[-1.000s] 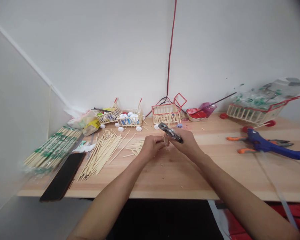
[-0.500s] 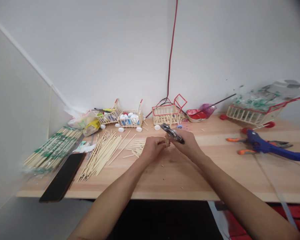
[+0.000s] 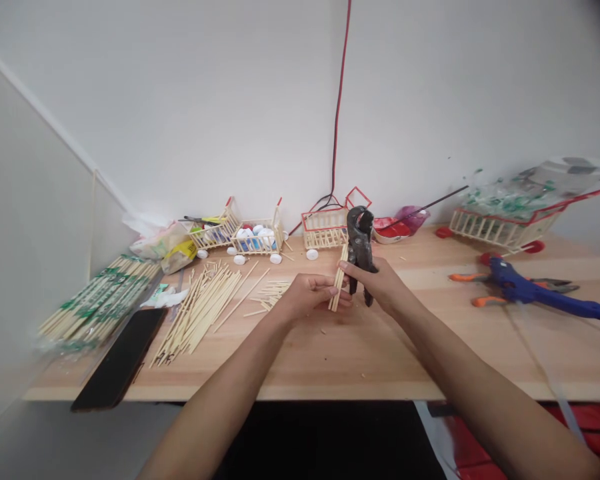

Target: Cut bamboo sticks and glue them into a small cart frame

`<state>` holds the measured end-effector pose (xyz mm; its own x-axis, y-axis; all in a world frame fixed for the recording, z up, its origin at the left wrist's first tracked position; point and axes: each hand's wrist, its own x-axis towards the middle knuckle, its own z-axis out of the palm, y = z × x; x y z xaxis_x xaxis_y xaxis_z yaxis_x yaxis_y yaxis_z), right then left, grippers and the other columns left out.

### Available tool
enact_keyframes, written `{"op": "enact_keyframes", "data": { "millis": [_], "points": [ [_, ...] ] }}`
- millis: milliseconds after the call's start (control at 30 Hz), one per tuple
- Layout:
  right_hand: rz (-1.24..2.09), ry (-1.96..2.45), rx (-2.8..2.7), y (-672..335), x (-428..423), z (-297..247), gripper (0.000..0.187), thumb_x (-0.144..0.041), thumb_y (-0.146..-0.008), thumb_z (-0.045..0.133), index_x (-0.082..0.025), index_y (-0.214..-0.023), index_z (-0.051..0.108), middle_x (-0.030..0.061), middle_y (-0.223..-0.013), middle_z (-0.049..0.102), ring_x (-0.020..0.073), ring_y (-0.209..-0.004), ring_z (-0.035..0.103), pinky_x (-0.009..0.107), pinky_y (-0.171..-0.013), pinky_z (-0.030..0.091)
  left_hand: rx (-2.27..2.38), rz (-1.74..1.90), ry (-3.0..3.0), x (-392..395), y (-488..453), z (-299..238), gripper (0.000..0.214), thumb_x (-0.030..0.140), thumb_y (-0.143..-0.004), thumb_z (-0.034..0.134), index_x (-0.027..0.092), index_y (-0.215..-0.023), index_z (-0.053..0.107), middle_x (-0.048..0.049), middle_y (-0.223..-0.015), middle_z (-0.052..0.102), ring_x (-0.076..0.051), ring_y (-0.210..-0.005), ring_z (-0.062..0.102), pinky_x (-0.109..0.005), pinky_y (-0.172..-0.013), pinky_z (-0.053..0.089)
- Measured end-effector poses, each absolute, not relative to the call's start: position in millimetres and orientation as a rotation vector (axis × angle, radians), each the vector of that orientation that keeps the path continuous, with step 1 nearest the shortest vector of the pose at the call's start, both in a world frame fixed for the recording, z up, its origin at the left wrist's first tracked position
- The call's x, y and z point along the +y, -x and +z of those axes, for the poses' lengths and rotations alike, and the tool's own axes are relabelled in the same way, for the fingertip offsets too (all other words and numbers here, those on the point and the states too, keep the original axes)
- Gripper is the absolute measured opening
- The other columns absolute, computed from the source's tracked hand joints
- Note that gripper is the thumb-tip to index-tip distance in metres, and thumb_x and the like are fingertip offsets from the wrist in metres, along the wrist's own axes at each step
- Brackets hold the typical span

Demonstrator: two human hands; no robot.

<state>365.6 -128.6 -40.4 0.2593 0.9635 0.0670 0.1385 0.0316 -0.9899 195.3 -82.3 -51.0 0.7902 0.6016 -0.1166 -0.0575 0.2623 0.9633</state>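
My right hand (image 3: pixel 380 288) is closed round the handles of dark metal cutting pliers (image 3: pixel 359 241), which stand upright with the jaws at the top. My left hand (image 3: pixel 310 295) is closed on a small bundle of short wooden sticks (image 3: pixel 338 285), held upright beside the pliers. My right thumb touches the top of the bundle. Both hands hover just above the wooden table (image 3: pixel 330 347), near its middle.
Loose long sticks (image 3: pixel 200 308) lie to the left, beside packed chopsticks (image 3: pixel 95 303) and a black phone (image 3: pixel 120 360). Small stick carts (image 3: pixel 325 230) line the wall. A blue glue gun (image 3: pixel 540 292) and orange-handled pliers (image 3: pixel 480 300) lie at the right, with a larger cart (image 3: pixel 500 227) behind.
The pliers have swung from lying tilted across my hands to standing upright. The stick bundle now shows upright between my hands. Both hands stay in nearly the same place.
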Motion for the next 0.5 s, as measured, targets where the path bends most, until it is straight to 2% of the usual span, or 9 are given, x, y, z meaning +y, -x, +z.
{"op": "enact_keyframes", "data": {
  "millis": [133, 267, 333, 500],
  "points": [
    [0.999, 1.275, -1.001, -371, -124, -43, 0.039, -0.050, -0.062, 0.079, -0.015, -0.066, 0.062, 0.0012, -0.062, 0.060, 0.0114, -0.056, 0.054, 0.023, -0.050, 0.044, 0.447, 0.437, -1.247, -87, -191, -44, 0.050, 0.039, -0.070, 0.077, 0.009, -0.109, 0.066, -0.0185, -0.105, 0.071, -0.025, -0.092, 0.070, -0.038, -0.085, 0.052],
    [1.063, 1.176, -0.798, -378, -122, -39, 0.039, -0.044, -0.055, 0.085, -0.016, -0.065, 0.059, -0.0012, -0.061, 0.058, 0.0097, -0.058, 0.053, 0.023, -0.057, 0.048, 0.384, 0.456, -1.353, -93, -189, -37, 0.062, 0.028, -0.070, 0.078, 0.016, -0.125, 0.052, -0.0178, -0.112, 0.069, -0.026, -0.103, 0.067, -0.039, -0.090, 0.050],
    [1.098, 1.123, -0.735, -379, -123, -36, 0.040, -0.041, -0.053, 0.087, -0.016, -0.066, 0.058, -0.0029, -0.061, 0.057, 0.0091, -0.057, 0.052, 0.023, -0.059, 0.049, 0.406, 0.530, -1.414, -95, -191, -37, 0.061, 0.025, -0.071, 0.078, 0.018, -0.124, 0.048, -0.0164, -0.107, 0.071, -0.026, -0.103, 0.067, -0.039, -0.090, 0.049],
    [1.173, 1.082, -0.746, -380, -126, -33, 0.040, -0.041, -0.054, 0.086, -0.017, -0.068, 0.057, -0.0036, -0.060, 0.056, 0.0090, -0.056, 0.053, 0.023, -0.059, 0.049, 0.456, 0.642, -1.526, -100, -196, -40, 0.039, 0.022, -0.078, 0.071, 0.020, -0.109, 0.047, -0.0127, -0.101, 0.073, -0.023, -0.099, 0.069, -0.038, -0.089, 0.048]
  ]
}}
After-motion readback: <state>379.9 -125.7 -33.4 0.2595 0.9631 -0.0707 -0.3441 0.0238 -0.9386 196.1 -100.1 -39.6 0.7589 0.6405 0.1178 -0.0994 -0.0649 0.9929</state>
